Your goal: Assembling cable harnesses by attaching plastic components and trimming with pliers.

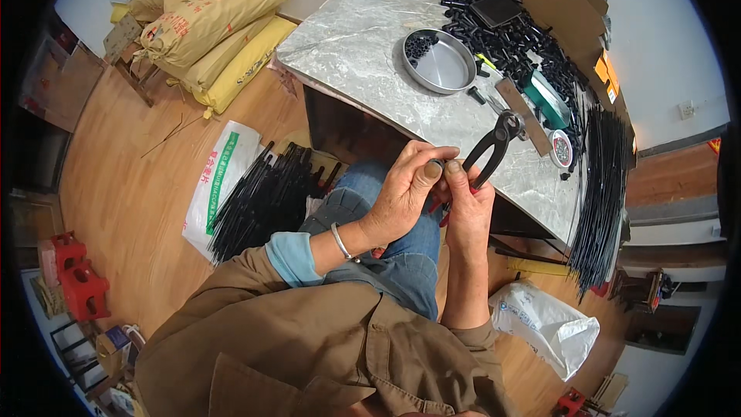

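Observation:
Above my lap, my two hands meet at the fingertips. My right hand [468, 205] is closed around end-cutting pincers [489, 156] with black jaws and red handles, which tilt up toward the table edge. Its thumb touches the tips of my left hand [401, 193]. The left fingers and thumb pinch together on a small dark piece [439, 162], mostly hidden by the fingertips, so its kind cannot be made out. On the table just beyond, a round metal pan [454, 68] holds small black parts [419, 47].
Black plastic parts [471, 11] heap on the grey table [347, 38]. Long thin black rods [602, 193] overhang its right edge; more rods [262, 201] lie on a white sack at left. A wooden strip [525, 117], green container [546, 100] and small bowl [561, 148] sit nearby.

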Tool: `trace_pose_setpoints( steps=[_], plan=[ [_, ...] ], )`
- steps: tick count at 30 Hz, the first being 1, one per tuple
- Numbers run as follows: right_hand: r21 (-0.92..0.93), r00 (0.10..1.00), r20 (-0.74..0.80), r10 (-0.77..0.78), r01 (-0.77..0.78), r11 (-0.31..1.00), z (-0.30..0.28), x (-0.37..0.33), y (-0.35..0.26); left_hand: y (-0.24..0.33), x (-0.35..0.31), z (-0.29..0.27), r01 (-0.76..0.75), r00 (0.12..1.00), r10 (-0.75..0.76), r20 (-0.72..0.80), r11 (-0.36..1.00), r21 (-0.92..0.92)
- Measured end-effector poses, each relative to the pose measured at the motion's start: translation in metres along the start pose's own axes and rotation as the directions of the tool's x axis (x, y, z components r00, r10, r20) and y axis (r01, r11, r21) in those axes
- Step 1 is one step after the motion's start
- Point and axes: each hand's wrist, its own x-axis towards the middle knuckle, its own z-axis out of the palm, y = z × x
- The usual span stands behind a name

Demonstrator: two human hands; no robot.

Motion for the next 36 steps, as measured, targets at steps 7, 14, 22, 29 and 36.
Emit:
trace_pose_setpoints(
  steps=[7,14,22,29,36],
  plan=[
    [-0.279,0.953,-0.112,-0.281,0.241,0.929,0.021,-0.018,0.005,0.002,0.007,0.002,0.043,0.995,-0.046,-0.084,0.998,-0.039],
    [-0.265,0.910,0.351,0.219,-0.127,0.956,-0.010,-0.027,-0.034,0.005,0.018,-0.020,0.345,0.917,-0.389,-0.086,0.883,-0.319],
    [-0.265,0.651,0.511,0.561,-0.502,0.824,-0.043,-0.025,-0.054,0.007,0.019,-0.021,0.388,0.914,-0.406,0.012,0.863,-0.324],
    [-0.304,0.571,0.486,0.661,-0.599,0.741,-0.048,-0.026,-0.069,0.012,0.020,-0.015,0.382,0.923,-0.382,0.050,0.892,-0.241],
    [-0.354,0.517,0.419,0.747,-0.665,0.658,-0.047,-0.038,-0.078,0.011,0.016,-0.010,0.321,0.943,-0.316,0.107,0.947,-0.033]
  ],
)
